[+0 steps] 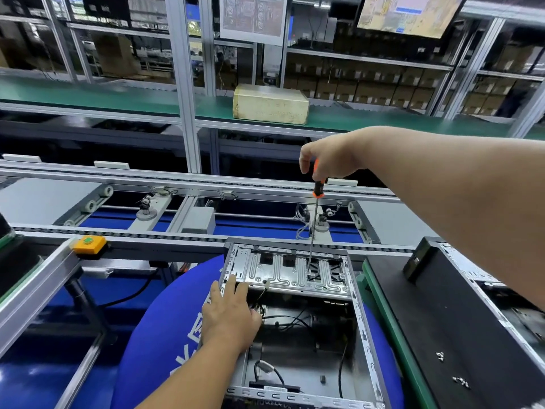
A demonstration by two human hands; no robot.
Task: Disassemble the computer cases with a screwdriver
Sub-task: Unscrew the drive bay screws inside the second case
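Orange screwdriver (316, 199) gripped upright over open case (298, 314)

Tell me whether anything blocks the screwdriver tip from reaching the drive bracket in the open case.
Nothing visible does. The right hand holds the screwdriver upright, and its tip already meets the metal drive bracket. The left hand rests on the case's left edge, clear of the shaft.

I see the open computer case (298, 326) lying before me on a cushion (156, 335). My left hand (230, 314) rests on its left wall, beside the drive bracket (289, 273) at the far end. My right hand (327, 160) holds the screwdriver (315, 219) upright over that bracket. A removed panel (442, 320) lies right, loose screws (460, 382) on it. The conveyor (177, 184) runs behind, a cardboard box (269, 104) on the shelf (103, 98) beyond.
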